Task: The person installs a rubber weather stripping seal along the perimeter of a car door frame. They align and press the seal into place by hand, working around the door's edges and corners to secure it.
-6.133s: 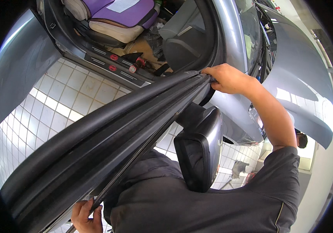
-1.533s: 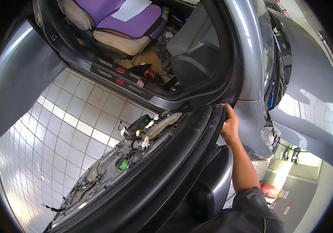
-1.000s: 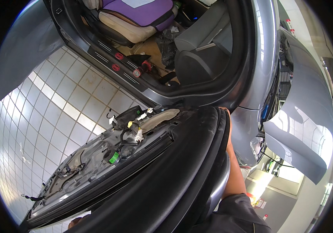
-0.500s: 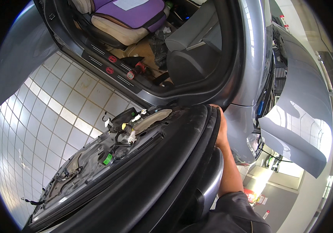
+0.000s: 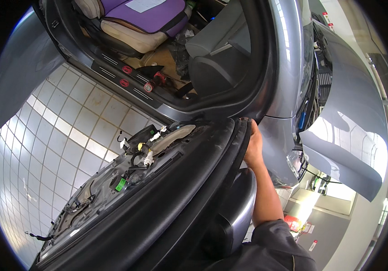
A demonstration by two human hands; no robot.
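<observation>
Car door [image 5: 157, 203] stood open, right hand [image 5: 253, 147] at its front end

Black window frame [image 5: 203, 176] topped the door, running from the right hand toward 8 o'clock and off the lower edge of the view. The right hand sat at 3 o'clock from the view's centre, touching the frame's front edge, its fingertips partly hidden by the black rim; whether those fingers gripped it or only rested there could not be told. The left hand was out of view, so its fingers could not be judged.

From the right hand, a grey mirror housing [image 5: 241, 210] stood near at 6 o'clock. At 9 o'clock, 1 white connector [image 5: 148, 158] and 1 yellow connector [image 5: 140, 147] hung on wiring over the door's exposed inner side, with a green label [image 5: 120, 184] beyond. A red-and-black object [image 5: 160, 80] lay inside the sill at 10 o'clock, and a purple seat [image 5: 146, 20] showed at 11. The raised hood [image 5: 352, 117] spread between 2 and 3 o'clock. White floor tiles [image 5: 74, 110] lay past the connectors.
</observation>
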